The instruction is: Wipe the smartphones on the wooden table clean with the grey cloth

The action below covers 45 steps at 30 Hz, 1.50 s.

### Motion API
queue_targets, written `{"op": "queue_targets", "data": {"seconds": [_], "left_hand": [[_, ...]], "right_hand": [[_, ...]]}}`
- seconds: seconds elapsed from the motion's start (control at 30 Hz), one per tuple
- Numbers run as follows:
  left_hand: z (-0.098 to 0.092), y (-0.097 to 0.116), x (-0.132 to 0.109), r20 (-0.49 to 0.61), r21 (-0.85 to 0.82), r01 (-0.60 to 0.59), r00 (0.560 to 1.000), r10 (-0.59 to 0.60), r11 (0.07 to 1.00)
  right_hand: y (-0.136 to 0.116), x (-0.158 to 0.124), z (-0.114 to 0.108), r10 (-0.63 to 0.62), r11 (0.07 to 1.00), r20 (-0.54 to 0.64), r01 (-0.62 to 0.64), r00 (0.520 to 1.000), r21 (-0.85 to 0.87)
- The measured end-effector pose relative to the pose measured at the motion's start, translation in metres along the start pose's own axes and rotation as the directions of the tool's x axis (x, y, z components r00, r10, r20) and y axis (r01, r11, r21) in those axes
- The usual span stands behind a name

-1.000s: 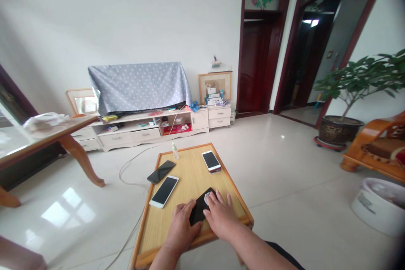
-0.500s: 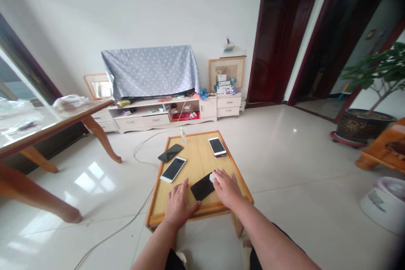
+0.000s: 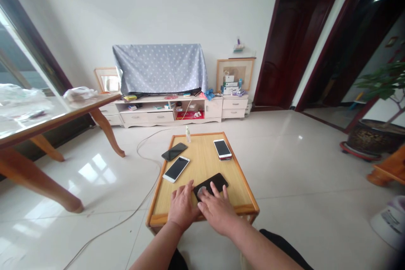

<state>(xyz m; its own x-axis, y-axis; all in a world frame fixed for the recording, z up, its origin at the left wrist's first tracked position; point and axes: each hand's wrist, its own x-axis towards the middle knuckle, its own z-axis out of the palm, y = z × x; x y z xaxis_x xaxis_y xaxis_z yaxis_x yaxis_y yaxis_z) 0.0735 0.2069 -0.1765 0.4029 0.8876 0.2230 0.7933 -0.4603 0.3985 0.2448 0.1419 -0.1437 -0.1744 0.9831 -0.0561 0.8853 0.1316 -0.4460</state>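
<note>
A black phone (image 3: 219, 180) lies at a slant near the front of the small wooden table (image 3: 202, 145). My left hand (image 3: 182, 206) rests at the phone's left end, fingers apart, holding nothing. Under the fingertips of my right hand (image 3: 218, 209) is a small whitish pad (image 3: 201, 193), pressed on the left part of the phone's screen. A white phone (image 3: 176, 169) and a dark phone (image 3: 174, 152) lie to the left. At the right, another white phone (image 3: 222, 148) rests on top of a stack. A small clear spray bottle (image 3: 188, 135) stands at the far edge.
A larger table (image 3: 104, 100) with plastic bags stands at the left. Beyond is a low white cabinet (image 3: 148, 117) below a dotted cloth (image 3: 161, 67). A cable (image 3: 126, 219) runs over the floor. At the right are a potted plant (image 3: 376, 139) and a white bucket (image 3: 390, 221).
My right hand has slid the pad from the right end of the black phone to its left part, close to my left hand. The view has shifted slightly.
</note>
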Motion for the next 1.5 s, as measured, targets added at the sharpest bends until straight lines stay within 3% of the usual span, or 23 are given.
{"op": "queue_targets", "data": {"seconds": [0.13, 0.23, 0.37, 0.43, 0.5, 0.6, 0.8, 0.93, 1.07, 1.13, 1.23, 1.37, 1.43, 1.5], "left_hand": [[0.001, -0.002, 0.002, 0.007, -0.008, -0.007, 1.000, 0.007, 1.000], [-0.001, 0.001, 0.002, -0.001, -0.011, 0.020, 1.000, -0.020, 1.000], [-0.004, 0.003, 0.002, 0.012, -0.014, 0.028, 1.000, -0.028, 1.000], [-0.004, 0.002, 0.002, 0.004, -0.013, 0.027, 1.000, -0.027, 1.000], [-0.003, 0.001, 0.002, -0.002, -0.012, 0.015, 1.000, -0.015, 1.000], [-0.002, 0.000, 0.002, -0.004, -0.009, -0.003, 1.000, 0.003, 1.000], [-0.001, 0.001, 0.000, -0.035, 0.011, 0.014, 0.999, -0.014, 1.000], [0.002, -0.002, -0.001, -0.054, 0.032, 0.023, 0.998, -0.021, 0.999], [0.001, -0.004, 0.000, 0.007, 0.025, 0.015, 1.000, -0.015, 1.000], [-0.001, -0.004, 0.000, 0.018, 0.013, 0.020, 1.000, -0.021, 1.000], [-0.005, 0.000, 0.000, 0.001, -0.005, 0.043, 0.999, -0.043, 0.999], [-0.009, 0.005, -0.002, 0.006, -0.005, 0.076, 0.997, -0.076, 0.997], [-0.010, 0.006, -0.003, 0.007, -0.008, 0.072, 0.997, -0.072, 0.997], [-0.009, 0.004, -0.003, -0.003, -0.004, 0.058, 0.998, -0.058, 0.998]], "right_hand": [[0.002, 0.002, 0.001, -0.024, 1.000, 0.013, 0.024, 1.000, 0.016], [0.020, 0.014, -0.005, 0.128, 0.991, -0.042, -0.130, 0.991, -0.027], [0.028, 0.027, -0.005, 0.329, 0.938, -0.123, -0.339, 0.936, -0.073], [0.018, 0.027, 0.001, 0.278, 0.956, -0.100, -0.285, 0.956, -0.072], [0.004, 0.024, 0.009, 0.149, 0.987, -0.055, -0.152, 0.987, -0.051], [-0.007, 0.023, 0.014, 0.045, 0.999, -0.035, -0.046, 0.998, -0.025], [0.014, 0.039, 0.000, 0.308, 0.945, -0.153, -0.321, 0.939, -0.067], [0.002, 0.037, 0.010, 0.245, 0.963, -0.142, -0.258, 0.959, -0.083], [-0.024, 0.026, 0.026, 0.113, 0.993, -0.107, -0.116, 0.988, -0.027], [-0.025, 0.025, 0.026, 0.066, 0.998, -0.102, -0.067, 0.993, -0.013], [-0.006, 0.031, 0.013, 0.152, 0.987, -0.113, -0.157, 0.982, -0.033], [0.023, 0.041, -0.007, 0.407, 0.906, -0.152, -0.419, 0.901, -0.063], [0.020, 0.040, -0.007, 0.428, 0.893, -0.167, -0.444, 0.888, -0.073], [0.006, 0.032, 0.002, 0.358, 0.926, -0.149, -0.371, 0.922, -0.072]]}}
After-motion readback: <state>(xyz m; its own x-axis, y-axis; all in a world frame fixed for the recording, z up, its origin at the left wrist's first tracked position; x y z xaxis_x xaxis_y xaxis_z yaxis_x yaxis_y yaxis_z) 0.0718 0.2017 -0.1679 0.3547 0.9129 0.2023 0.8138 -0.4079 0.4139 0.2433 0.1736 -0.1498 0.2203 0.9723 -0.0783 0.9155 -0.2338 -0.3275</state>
